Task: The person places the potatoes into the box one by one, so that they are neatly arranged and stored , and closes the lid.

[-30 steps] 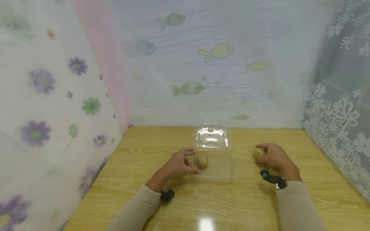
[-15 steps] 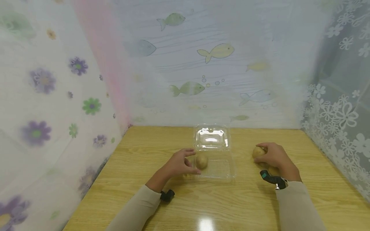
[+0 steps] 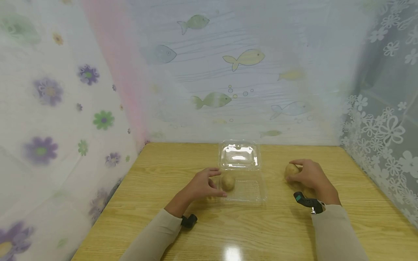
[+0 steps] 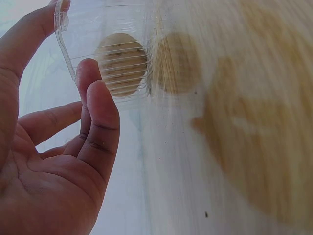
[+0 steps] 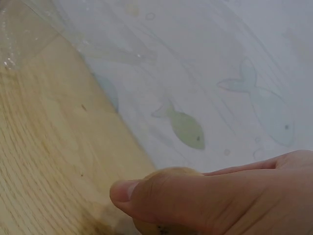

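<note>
- On the right part of the wood-grain table (image 3: 261,232), a potato (image 3: 290,172) is gripped by the right hand (image 3: 309,175), with the thumb on its near side and the fingers on its far side; whether it is lifted cannot be told.
- Partly under the right hand, a tan rounded shape (image 3: 308,192) is mostly covered (too much is hidden for it to be named).
- Near the middle, a clear container (image 3: 249,190) is set down, its lid (image 3: 240,156) folded back on the far side.
- At its left end, the container is held by the left hand (image 3: 203,183), the thumb placed at the near edge and the forefinger at the far edge.
- Inside the container, toward the left, a second potato (image 3: 228,182) is placed.
- Beyond the table, a fish-printed sheet (image 3: 209,72) is hung; at the left, a flower-printed sheet (image 3: 65,127) is seen.
</note>
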Demonstrator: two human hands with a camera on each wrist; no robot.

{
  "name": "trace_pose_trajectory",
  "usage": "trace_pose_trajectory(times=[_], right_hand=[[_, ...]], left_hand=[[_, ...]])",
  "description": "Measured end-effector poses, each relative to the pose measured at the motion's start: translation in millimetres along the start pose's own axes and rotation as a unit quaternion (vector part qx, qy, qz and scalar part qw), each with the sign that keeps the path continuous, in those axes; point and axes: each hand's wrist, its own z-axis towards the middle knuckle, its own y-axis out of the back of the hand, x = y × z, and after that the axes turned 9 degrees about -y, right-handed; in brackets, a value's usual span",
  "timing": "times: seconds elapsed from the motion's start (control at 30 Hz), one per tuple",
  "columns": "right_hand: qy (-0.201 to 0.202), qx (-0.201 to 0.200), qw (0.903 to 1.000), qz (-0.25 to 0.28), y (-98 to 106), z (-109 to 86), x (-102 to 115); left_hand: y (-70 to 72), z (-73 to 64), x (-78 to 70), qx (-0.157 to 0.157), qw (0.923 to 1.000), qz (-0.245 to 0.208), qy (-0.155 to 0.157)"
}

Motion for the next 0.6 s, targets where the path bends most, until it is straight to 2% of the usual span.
trace_pose_trajectory(times=[0.27,0.6], right_hand=[[0.0,0.003,1.0,-0.006,1.2,-0.8,5.1],[0.005,-0.011,0.9999,-0.01,2.1,-1.4,9.1]], left_hand=[[0.3,0.7,1.2,0.002,1.0,0.001,0.002],[-0.1,-0.2,0.1,0.002,1.0,0.003,0.002]])
